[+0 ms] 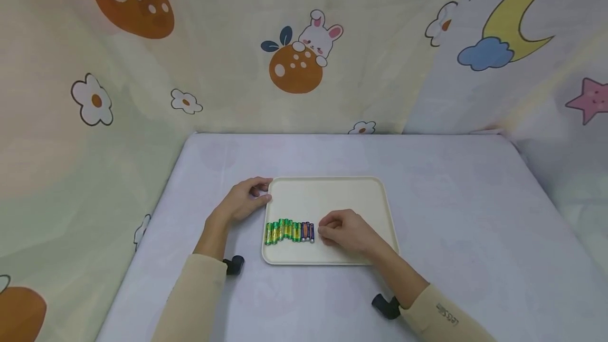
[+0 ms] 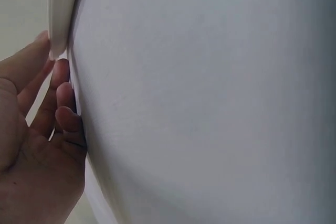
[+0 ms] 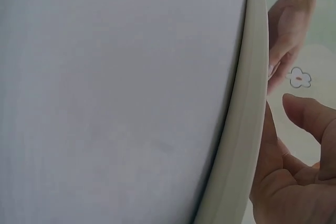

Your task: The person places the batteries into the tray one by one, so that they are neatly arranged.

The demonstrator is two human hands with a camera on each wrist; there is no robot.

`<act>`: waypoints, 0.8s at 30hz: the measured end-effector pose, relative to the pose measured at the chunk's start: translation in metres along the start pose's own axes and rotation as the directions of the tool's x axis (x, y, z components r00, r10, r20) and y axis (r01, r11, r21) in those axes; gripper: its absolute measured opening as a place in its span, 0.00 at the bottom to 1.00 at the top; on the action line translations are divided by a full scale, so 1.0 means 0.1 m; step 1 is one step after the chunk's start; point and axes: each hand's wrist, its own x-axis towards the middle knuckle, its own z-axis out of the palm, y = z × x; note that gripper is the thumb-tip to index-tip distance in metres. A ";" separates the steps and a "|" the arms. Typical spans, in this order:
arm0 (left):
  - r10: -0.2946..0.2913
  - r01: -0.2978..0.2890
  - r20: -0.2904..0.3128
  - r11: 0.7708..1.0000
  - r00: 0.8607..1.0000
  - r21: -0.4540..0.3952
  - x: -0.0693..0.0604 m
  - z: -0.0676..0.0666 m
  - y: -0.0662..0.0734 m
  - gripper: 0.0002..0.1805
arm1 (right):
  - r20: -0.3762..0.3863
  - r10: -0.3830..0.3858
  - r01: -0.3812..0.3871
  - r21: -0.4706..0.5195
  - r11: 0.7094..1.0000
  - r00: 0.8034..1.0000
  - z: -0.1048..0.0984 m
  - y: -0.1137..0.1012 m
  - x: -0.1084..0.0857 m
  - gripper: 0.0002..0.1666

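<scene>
A cream tray (image 1: 332,194) lies on the table. My left hand (image 1: 244,199) holds its upper left corner; in the left wrist view the thumb (image 2: 31,59) lies against the rim and the other fingers curl close by. Along the tray's lower left stands a side-by-side row of green-and-yellow batteries (image 1: 283,229), with dark purple-and-orange batteries (image 1: 307,231) at its right end. Just right of that row, over the tray, is my right hand (image 1: 349,230). Its thumb (image 3: 310,114) is apart from the fingers, and nothing shows between them. The tray's rim partly hides those fingers in the right wrist view.
A pale cloth covers the table (image 1: 456,215), which extends on both sides of the tray. Behind it hangs a printed curtain (image 1: 228,41) with rabbits, flowers and a moon. Black wrist camera mounts (image 1: 387,306) sit near both sleeves.
</scene>
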 end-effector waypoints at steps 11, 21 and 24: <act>-0.026 0.025 0.019 0.999 0.999 0.030 -0.06 -0.13 -0.02 0.29 | -0.053 -0.050 0.042 -0.147 0.988 0.997 -0.20 0.02 -0.02 0.11; -0.022 0.020 0.033 0.999 0.999 0.042 -0.07 -0.08 -0.06 0.31 | -0.017 -0.079 0.075 -0.179 0.981 0.997 -0.69 0.10 -0.19 0.16; -0.015 0.012 0.047 0.998 0.999 0.060 -0.07 -0.06 -0.05 0.31 | -0.010 -0.099 0.094 -0.221 0.971 0.995 -0.85 0.06 -0.25 0.19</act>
